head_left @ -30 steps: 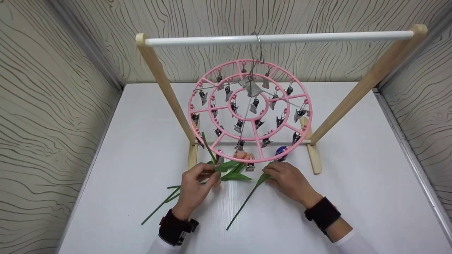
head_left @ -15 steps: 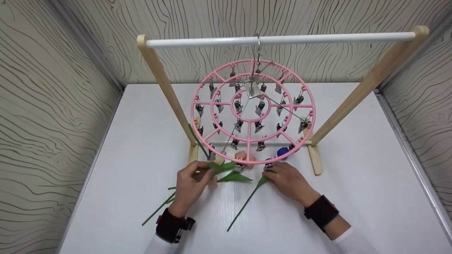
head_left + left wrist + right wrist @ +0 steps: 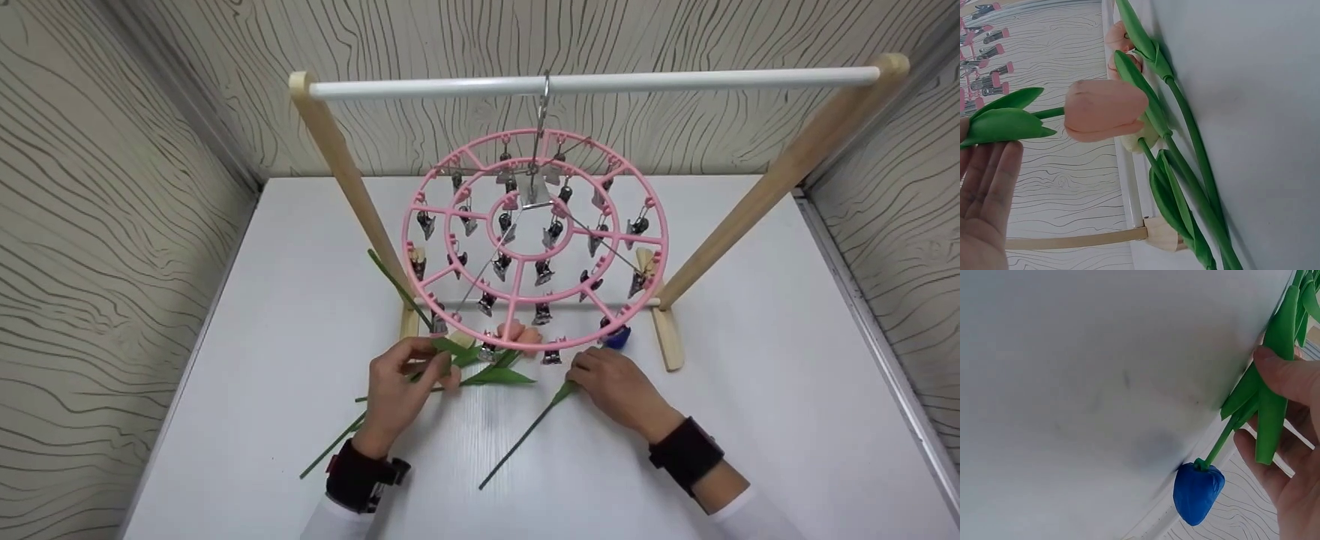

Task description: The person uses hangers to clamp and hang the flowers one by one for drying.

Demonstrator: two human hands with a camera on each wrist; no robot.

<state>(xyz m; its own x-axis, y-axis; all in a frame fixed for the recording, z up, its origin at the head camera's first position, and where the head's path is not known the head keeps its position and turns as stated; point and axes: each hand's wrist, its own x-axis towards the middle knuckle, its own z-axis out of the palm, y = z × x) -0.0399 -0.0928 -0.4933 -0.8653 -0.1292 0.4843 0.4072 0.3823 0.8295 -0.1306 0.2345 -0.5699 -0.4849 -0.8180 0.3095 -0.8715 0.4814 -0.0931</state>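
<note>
My left hand [image 3: 401, 390] pinches an artificial pink tulip [image 3: 1103, 109] by its green leaves. Its stem points up and to the left beneath the hanger's rim, with the bloom hanging below the fingers. On the right, my right hand [image 3: 622, 386] grips a blue tulip [image 3: 1199, 492] at its leaves. That bloom lies beyond the fingertips, while the stem slants toward the front of the table. Between the hands, two pink blooms [image 3: 525, 341] and a pale yellow tulip [image 3: 1143, 135] lie on the table with stems running leftward.
A round pink clip hanger [image 3: 515, 300] with several metal clips hangs above the hands. Its hook sits on the white bar [image 3: 690, 79] of a wooden-legged rack [image 3: 780, 180]. The white table [image 3: 757, 420] meets patterned wall panels at the back and sides.
The pink tulip's stem has swung further left as my left hand shifts slightly left. The hanger has turned and swayed. My right hand has moved only slightly, keeping its hold on the blue tulip.
</note>
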